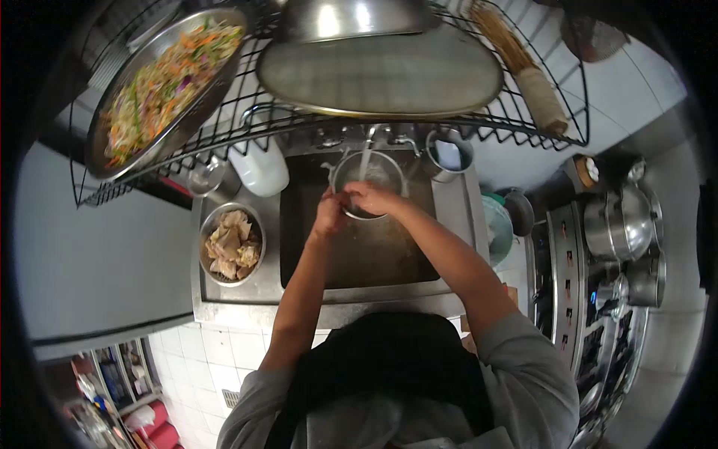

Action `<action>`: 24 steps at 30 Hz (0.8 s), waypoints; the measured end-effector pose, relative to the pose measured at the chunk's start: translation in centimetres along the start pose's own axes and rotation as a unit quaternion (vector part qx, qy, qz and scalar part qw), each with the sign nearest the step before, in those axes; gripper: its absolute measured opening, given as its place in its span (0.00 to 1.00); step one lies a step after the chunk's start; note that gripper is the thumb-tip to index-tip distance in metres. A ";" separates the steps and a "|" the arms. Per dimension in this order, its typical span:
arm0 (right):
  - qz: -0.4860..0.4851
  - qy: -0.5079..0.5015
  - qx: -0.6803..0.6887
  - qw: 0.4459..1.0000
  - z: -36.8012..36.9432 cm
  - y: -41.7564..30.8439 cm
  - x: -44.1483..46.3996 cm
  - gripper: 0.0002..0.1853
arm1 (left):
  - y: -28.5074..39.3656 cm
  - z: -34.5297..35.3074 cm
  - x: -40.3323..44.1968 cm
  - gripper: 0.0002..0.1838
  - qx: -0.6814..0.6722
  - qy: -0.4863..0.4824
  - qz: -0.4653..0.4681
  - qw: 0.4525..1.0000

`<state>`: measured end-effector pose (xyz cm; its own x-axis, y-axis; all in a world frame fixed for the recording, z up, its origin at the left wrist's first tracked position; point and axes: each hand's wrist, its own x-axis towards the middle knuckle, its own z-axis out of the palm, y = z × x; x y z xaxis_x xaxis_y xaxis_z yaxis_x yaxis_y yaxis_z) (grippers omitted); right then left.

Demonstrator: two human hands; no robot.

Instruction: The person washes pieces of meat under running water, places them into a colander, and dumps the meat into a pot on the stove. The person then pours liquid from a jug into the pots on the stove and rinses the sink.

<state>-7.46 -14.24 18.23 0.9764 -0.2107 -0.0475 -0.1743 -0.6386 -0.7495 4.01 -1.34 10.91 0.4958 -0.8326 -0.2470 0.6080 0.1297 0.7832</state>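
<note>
In a tiled kitchen, a metal counter (460,224) framed a sink (366,258), where a round bowl (404,183) sat beneath the faucet (369,135). The left hand (330,213) appeared to have its fingers closed on the bowl's near-left rim; the right hand (372,199) bent over the near rim, its fingers' spread and hold impossible to tell. Rinsing well probably called for a steady left grip, the right working evenly around the wall.
</note>
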 end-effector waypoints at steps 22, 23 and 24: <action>-0.143 0.171 -0.009 0.975 0.3 2.8 -1.4 0.15 | 6.8 5.5 6.6 0.16 0.651 -0.141 0.229 0.710; -0.155 0.159 -0.044 0.974 2.9 6.2 -0.2 0.14 | 7.2 5.7 6.2 0.18 0.694 -0.153 0.277 0.646; -0.127 0.117 -0.044 0.984 3.6 7.5 0.2 0.13 | 7.5 4.5 6.4 0.18 0.699 -0.133 0.266 0.651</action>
<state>-8.15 -16.43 10.20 0.9358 -0.1942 0.2942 0.0507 -0.7518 -0.6575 8.96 -8.13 17.74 0.1667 -0.9579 0.2338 -0.8555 -0.0226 0.5173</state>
